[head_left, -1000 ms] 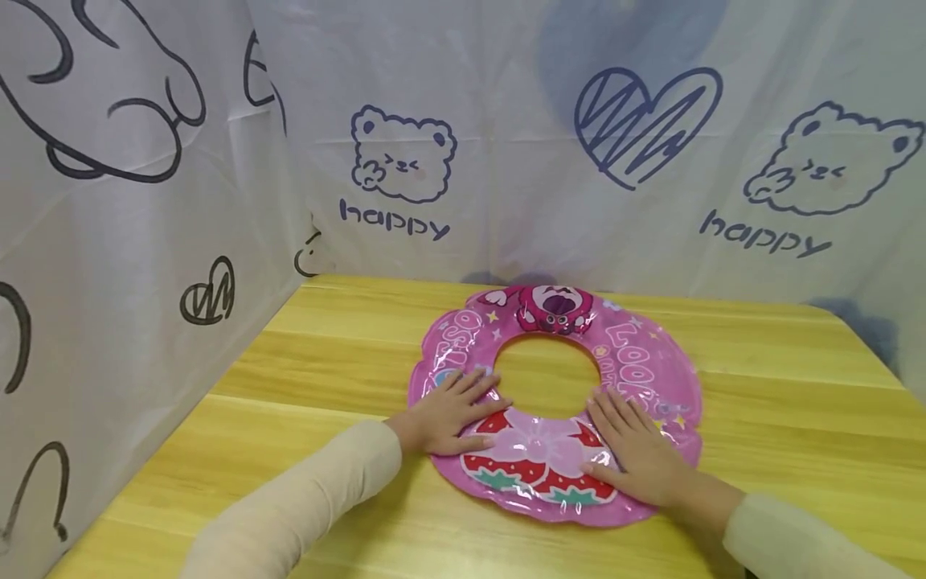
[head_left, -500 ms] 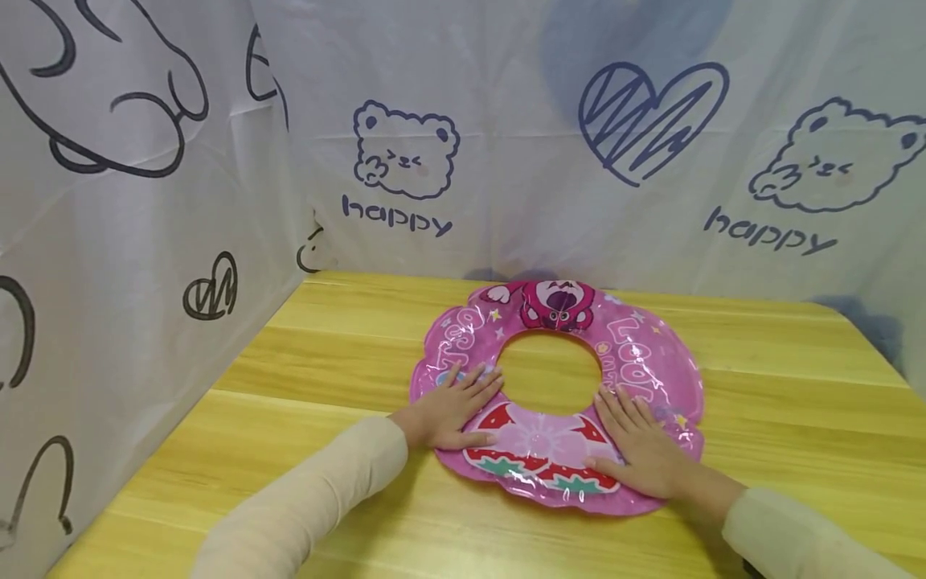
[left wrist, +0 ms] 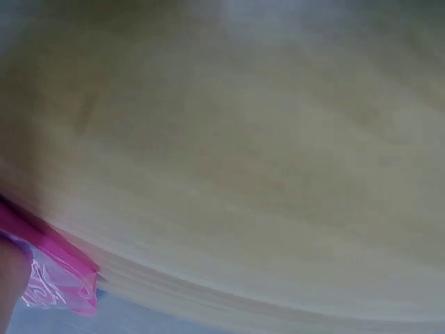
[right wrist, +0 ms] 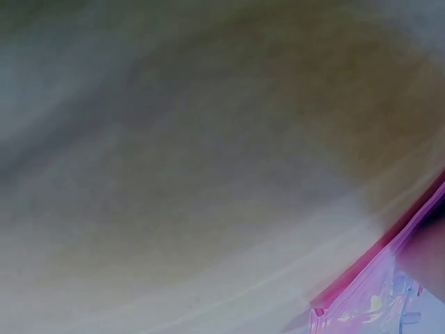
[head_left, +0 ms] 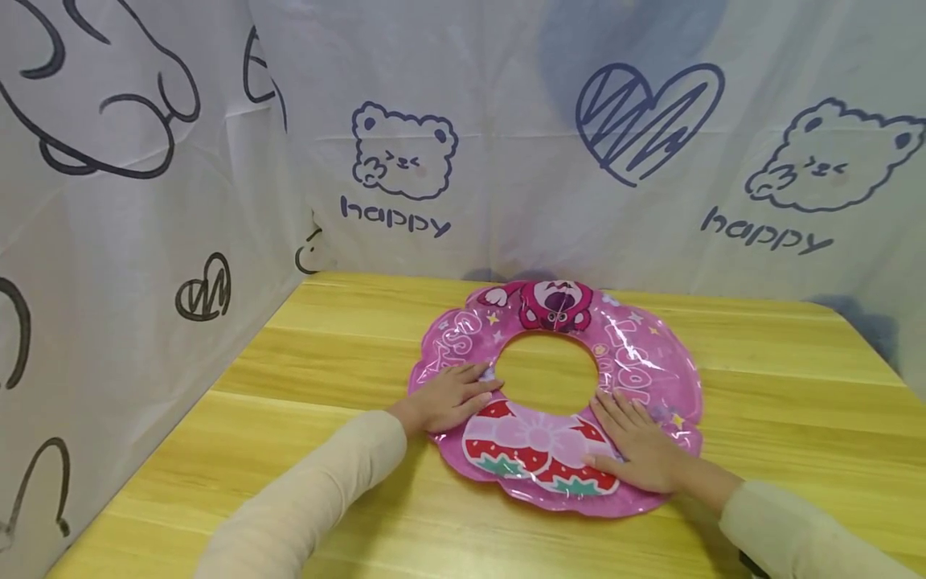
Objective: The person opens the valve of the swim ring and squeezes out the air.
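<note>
A pink inflatable swim ring [head_left: 669, 346], printed with a bear and strawberries, lies flat on the wooden table in the head view. My left hand [head_left: 444, 400] rests on the ring's left side, fingertips near the inner hole. On the right side my right hand [head_left: 644, 446] lies with its fingers extended towards the hole and its thumb spread over the strawberry print. In the left wrist view, part of the ring [left wrist: 69, 278] shows beside the hand. The right wrist view catches the ring's edge [right wrist: 365, 278] and a small clear plastic part [right wrist: 410, 318] on it.
The yellow wood-grain table [head_left: 325, 354] extends around the ring on all sides. A white cloth [head_left: 506, 201] with printed bears and hearts hangs behind it, and another printed cloth [head_left: 130, 241] hangs along the left.
My left hand has drawn its spread fingers and thumb closer together and turned slightly on the ring. The ring's near edge has shifted slightly away. My right hand stays almost in place.
</note>
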`<state>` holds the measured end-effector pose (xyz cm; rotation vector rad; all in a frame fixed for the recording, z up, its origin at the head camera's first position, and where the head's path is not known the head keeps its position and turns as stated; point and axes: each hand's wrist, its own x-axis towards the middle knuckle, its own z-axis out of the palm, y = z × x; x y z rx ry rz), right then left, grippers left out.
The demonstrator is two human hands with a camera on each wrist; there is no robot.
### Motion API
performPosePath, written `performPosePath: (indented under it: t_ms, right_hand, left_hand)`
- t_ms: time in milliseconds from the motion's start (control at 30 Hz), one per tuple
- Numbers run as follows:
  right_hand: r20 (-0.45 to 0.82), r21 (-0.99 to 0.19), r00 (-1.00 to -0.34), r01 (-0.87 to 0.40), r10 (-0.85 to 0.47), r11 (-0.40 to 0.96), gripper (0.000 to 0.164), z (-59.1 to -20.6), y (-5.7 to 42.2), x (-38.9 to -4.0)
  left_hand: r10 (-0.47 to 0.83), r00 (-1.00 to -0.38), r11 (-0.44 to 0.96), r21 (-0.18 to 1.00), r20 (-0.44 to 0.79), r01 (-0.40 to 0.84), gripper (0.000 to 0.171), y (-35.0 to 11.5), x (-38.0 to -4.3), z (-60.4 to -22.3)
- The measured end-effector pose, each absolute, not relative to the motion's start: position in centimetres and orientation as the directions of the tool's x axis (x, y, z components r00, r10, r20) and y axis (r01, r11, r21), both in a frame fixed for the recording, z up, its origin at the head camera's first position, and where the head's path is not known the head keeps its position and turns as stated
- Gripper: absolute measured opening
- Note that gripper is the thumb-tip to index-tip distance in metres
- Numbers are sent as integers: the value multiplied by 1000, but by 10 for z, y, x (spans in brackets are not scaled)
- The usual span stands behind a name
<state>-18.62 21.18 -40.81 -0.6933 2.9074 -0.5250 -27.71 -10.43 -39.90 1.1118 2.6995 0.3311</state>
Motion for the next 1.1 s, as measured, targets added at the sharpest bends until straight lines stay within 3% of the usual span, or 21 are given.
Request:
performPosePath:
  t_ms: [267, 867, 1100]
  right_hand:
    - [-24, -350, -890, -420, -456, 837, 81, -408, 210, -186]
    - [0, -376, -887, -428, -462, 822, 77, -408, 211, -189]
    - [-70, -402, -890, -389, -451, 829, 79, -400, 215, -191]
  left_hand:
    - [698, -712, 716, 104, -77, 691, 52, -106, -279, -400]
    - [650, -732, 760, 176, -205, 625, 57, -102, -284, -393]
    - [635, -739, 772, 146, -226, 618, 59, -101, -285, -396]
